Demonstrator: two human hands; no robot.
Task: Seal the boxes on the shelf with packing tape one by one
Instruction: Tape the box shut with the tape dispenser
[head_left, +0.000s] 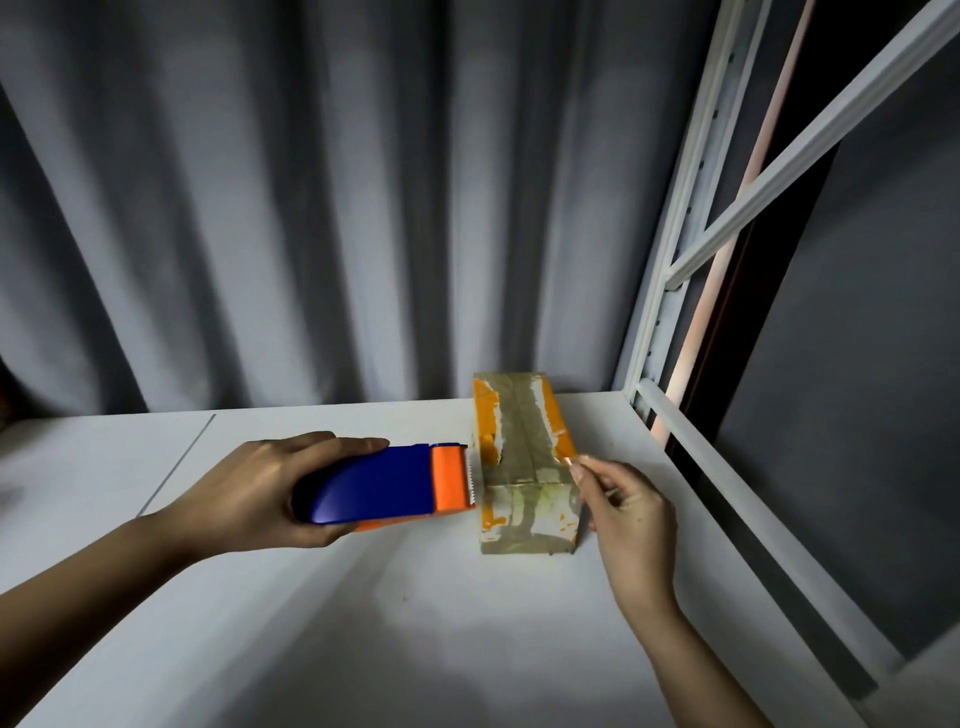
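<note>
Here, one small box (524, 462) sits on the white shelf (363, 597), toward its right rear part, near the curtain. The box is orange and largely covered with clear, brownish tape; torn white patches show along its top. Its long axis runs away from the viewer.

The left hand (260, 493) grips a tape dispenser (384, 486), fingers curled over the blue body and thumb beneath. The dispenser's orange front end, with its toothed blade, sits just beside the box's left near edge; actual contact cannot be confirmed.

The right hand (628, 519) is at the box's right near corner. Its thumb and forefinger pinch together at the top edge, apparently on a tape end (569, 460); the clear film itself is hard to make out.

Nothing lies between the hands and the box.

The shelf surface is plain white, with a thin seam running from front to back on its left portion. A white rail borders its right edge. A white metal frame (670, 249) with a perforated upright and a diagonal brace rises at the right rear. A grey pleated curtain (285, 208) hangs behind the shelf. A dark grey wall shows at right, beyond the frame.
</note>
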